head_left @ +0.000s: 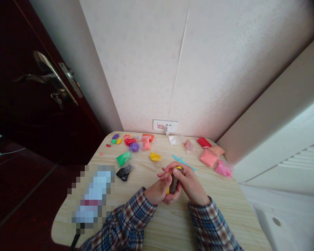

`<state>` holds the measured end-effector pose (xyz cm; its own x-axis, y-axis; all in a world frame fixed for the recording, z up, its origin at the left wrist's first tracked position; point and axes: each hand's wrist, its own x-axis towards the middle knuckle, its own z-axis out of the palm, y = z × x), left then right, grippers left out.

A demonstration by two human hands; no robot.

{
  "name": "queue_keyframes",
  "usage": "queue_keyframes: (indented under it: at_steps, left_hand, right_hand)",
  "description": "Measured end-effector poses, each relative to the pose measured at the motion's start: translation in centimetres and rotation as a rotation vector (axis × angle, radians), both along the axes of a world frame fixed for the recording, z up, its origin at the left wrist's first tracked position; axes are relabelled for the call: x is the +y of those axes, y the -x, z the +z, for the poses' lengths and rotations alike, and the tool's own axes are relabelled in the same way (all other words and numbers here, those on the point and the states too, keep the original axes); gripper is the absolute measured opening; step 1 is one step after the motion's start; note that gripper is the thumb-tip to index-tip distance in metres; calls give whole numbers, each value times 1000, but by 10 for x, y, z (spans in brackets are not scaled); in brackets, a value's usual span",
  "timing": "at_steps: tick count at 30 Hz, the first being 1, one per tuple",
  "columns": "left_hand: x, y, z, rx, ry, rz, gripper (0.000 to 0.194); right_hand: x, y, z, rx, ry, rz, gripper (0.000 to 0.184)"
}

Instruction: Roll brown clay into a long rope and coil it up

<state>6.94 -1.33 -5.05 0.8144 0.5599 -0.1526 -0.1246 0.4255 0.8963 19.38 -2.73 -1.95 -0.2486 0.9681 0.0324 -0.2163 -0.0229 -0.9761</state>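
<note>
Above the front middle of the table, both hands hold a lump of modelling clay (174,184), dull brown with a yellow edge. My left hand (159,190) cups it from the left and from below. From the right, my right hand (190,180) closes over it, thumb pressed on the brown face and fingers over the top. Fingers cover much of the lump, so its full shape is hidden. Just behind the right hand lies a light blue plastic modelling tool (181,159). An open packet of yellow clay (155,157) is farther back, left of the hands.
Clay packets in green (124,158), black (124,173) and purple (134,147) lie left on the wooden table (170,226). Salmon (208,158) and pink (224,169) ones lie right. Small shaped clay pieces (115,136) sit back left. A blurred-out object (96,191) occupies the left side.
</note>
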Motion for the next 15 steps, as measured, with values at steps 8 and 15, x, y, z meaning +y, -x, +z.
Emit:
queue_keyframes:
  at_steps: [8, 15]
  left_hand:
    - [1, 0, 12, -36, -40, -24, 55]
    - [1, 0, 13, 134, -213, 471, 54]
  right_hand:
    - [1, -5, 2, 183, -42, 50, 52]
    - [5, 4, -2, -167, -112, -181, 36]
